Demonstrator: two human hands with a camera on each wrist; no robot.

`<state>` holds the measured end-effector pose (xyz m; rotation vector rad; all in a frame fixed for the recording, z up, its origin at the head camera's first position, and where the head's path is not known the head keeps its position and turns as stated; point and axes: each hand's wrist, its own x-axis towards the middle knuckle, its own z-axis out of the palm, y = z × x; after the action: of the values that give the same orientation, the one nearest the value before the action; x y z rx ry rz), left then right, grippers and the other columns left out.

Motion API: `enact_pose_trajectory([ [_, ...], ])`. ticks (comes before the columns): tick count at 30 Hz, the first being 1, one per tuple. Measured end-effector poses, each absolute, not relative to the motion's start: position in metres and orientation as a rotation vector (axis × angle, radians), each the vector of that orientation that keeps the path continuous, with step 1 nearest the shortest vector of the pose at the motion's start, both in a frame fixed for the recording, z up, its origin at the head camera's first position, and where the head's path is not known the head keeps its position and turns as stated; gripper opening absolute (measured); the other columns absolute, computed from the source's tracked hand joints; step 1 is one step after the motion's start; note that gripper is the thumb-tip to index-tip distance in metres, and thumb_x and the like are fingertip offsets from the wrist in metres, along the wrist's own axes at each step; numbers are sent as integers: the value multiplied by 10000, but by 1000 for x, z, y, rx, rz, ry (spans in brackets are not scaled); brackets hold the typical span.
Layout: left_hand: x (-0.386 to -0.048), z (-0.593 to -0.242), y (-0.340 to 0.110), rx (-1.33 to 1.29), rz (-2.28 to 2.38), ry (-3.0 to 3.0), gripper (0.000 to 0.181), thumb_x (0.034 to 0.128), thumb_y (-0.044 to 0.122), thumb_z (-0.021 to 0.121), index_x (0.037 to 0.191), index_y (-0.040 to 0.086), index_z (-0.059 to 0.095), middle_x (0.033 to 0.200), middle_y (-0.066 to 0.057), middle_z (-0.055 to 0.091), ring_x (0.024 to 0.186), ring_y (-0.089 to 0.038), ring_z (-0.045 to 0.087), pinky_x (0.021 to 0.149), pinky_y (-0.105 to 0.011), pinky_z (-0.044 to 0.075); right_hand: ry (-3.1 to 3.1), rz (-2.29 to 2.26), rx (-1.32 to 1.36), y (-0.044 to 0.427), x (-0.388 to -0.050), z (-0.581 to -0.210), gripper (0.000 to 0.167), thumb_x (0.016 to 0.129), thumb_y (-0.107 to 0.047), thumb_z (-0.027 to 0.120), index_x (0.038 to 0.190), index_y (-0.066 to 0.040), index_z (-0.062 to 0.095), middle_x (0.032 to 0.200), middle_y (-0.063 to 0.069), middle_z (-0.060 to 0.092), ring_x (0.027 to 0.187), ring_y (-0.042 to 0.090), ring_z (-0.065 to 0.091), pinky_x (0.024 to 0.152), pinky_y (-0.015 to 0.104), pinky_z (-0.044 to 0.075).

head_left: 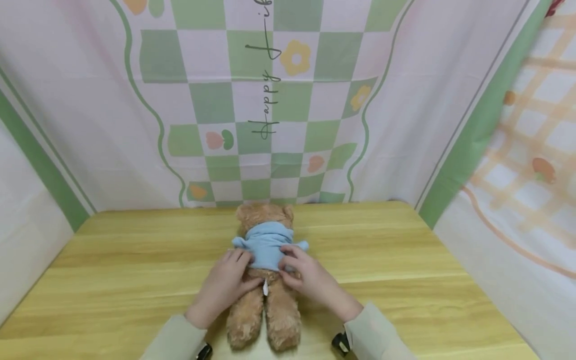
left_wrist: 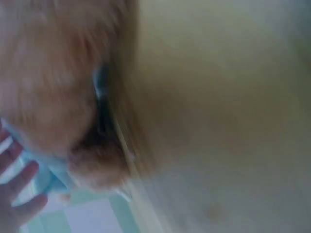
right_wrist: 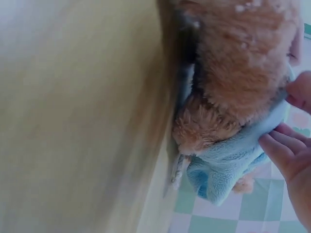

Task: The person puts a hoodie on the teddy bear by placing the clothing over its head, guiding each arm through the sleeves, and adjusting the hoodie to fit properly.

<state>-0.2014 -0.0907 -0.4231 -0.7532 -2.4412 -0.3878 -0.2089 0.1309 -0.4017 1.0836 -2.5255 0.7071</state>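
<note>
Plainly, a teddy bear (head_left: 263, 274) lies back up on the bench (head_left: 135, 270)

Nearest are 2 pale sleeves (head_left: 173, 342), with 2 black fittings (head_left: 340, 344) at the wrists. Beyond them the bear's 2 furry brown legs (head_left: 283, 320) stretch toward the near side, and a small white tag (head_left: 265, 287) shows between their tops.

The left hand (head_left: 225, 282) comes in from the left side of the bear, its grip spread: the fingers stand apart beside the blue shirt (head_left: 265, 247), while the thumb reaches across the lower back near the tag. Opposite, the right hand (head_left: 310, 275) has its grip pinching the shirt's hem between thumb and fingers, seen best from the right wrist; the left wrist view is badly blurred.

Farther up, the shirt covers the torso, bunched in folds toward the neck, its 2 sleeve ends sticking out sideways. The brown head (head_left: 265, 215) lies at the bench's far edge. Behind hangs a green-and-white checked cloth (head_left: 252, 170) with yellow flowers (head_left: 295, 57) and "Happy" lettering (head_left: 270, 102) set sideways; at right is an orange plaid cloth (head_left: 540, 135).
</note>
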Motion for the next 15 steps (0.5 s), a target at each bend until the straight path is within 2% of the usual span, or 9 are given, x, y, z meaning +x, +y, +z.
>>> enact_pose_trajectory([
  [5,-201,-424,-81,-672,-285,-2385,384,715,288,814,922,99,551,753,7,558,584,-109,500,519,-231,414,-2560,796,1216,134,-208,-397,42,871,-61,648,854,-97,638,1304,240,516,1175,380,578,938,390,530],
  [9,-199,-422,-78,-705,-269,-2379,436,725,234,808,1078,81,602,840,-22,651,619,-135,582,534,-246,472,-2601,825,1232,136,-213,-393,32,882,-99,650,858,-118,646,1281,204,530,1167,356,576,942,404,523],
  [11,-198,-419,-78,-734,-259,-2389,515,723,254,818,1173,106,616,883,-16,665,648,-137,601,561,-255,497,-2638,915,1139,135,-220,-386,31,906,-109,628,910,-102,658,1222,178,567,1101,325,601,901,398,536],
  [15,-198,-414,-78,-778,-192,-2423,540,739,352,806,1221,192,626,833,-1,596,621,-97,537,555,-231,476,-2721,1083,764,127,-240,-370,197,932,-156,608,1094,-57,658,1129,146,618,975,276,623,818,398,540],
])
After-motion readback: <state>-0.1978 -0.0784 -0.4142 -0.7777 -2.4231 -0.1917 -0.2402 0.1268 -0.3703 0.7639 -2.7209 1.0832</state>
